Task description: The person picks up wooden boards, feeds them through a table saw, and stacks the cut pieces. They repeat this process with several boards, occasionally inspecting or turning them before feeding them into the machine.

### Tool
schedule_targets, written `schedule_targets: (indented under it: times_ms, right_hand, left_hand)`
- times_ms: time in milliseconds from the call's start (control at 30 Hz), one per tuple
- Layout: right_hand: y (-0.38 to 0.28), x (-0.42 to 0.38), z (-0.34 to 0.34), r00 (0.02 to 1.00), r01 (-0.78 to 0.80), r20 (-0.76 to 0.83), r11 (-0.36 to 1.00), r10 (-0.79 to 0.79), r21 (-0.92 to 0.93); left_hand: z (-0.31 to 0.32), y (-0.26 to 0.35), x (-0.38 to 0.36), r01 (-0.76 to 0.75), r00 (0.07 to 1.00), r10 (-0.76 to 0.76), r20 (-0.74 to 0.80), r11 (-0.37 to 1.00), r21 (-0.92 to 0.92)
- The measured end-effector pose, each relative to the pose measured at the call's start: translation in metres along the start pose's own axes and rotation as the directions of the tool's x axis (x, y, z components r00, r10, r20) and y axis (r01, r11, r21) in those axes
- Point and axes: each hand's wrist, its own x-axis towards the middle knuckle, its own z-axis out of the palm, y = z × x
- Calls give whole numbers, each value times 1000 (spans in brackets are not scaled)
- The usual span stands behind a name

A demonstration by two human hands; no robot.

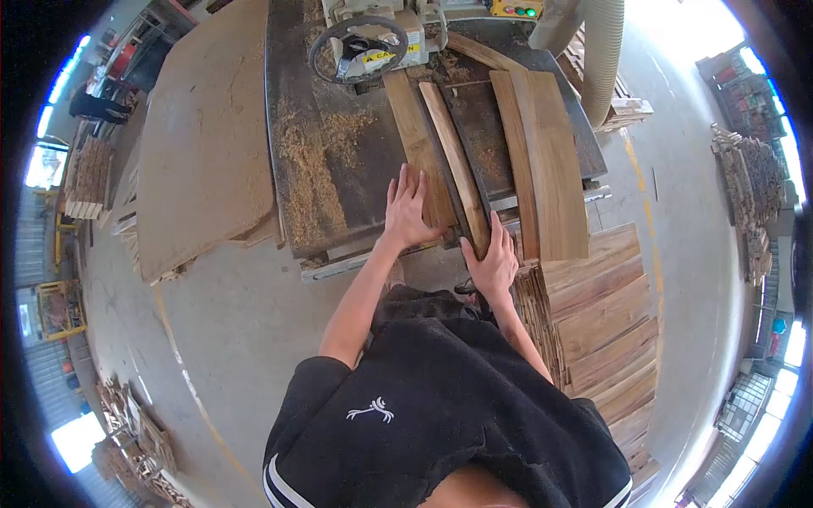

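My left hand (408,209) lies with its fingers spread on the lower part of a wooden board (409,127), on the dark machine table (339,190). To its right, my right hand (494,261) is wrapped round the near end of a narrow wood strip (455,152), thumb on one side and fingers on the other. A dark straight bar (442,159) runs between the board and the strip. The far ends of both pieces reach toward the machine's handwheel (357,49).
Wide boards (555,169) lie at the right of the table. Stacked planks (605,313) stand below them. A large brown sheet (207,127) is at the left, sawdust (313,161) covers the table, and a hose (603,68) hangs at the upper right. Another person (97,107) is far left.
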Motion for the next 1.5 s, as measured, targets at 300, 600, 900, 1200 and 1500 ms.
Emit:
schedule_targets:
  times_ms: [300, 600, 900, 1200, 1500]
  right_hand:
    - [-4, 4, -4, 1000, -4, 18, 1000, 3, 18]
    - [-5, 5, -3, 998, -50, 35, 998, 49, 27]
    - [-2, 1, -3, 998, 9, 55, 999, -7, -31]
    - [0, -9, 3, 998, -49, -41, 999, 49, 0]
    - [-1, -13, 2, 988, -87, -121, 995, 92, 46]
  left_hand:
    - [-13, -51, 69, -21, 1000, 20, 8, 994, 110]
    - [-15, -72, 86, -146, 987, 153, -52, 983, 116]
    - [-33, -83, 126, -27, 999, 32, -23, 979, 201]
    - [8, -61, 69, 25, 943, -28, -331, 1000, -14]
    - [16, -66, 43, 34, 797, -345, -497, 846, -533]
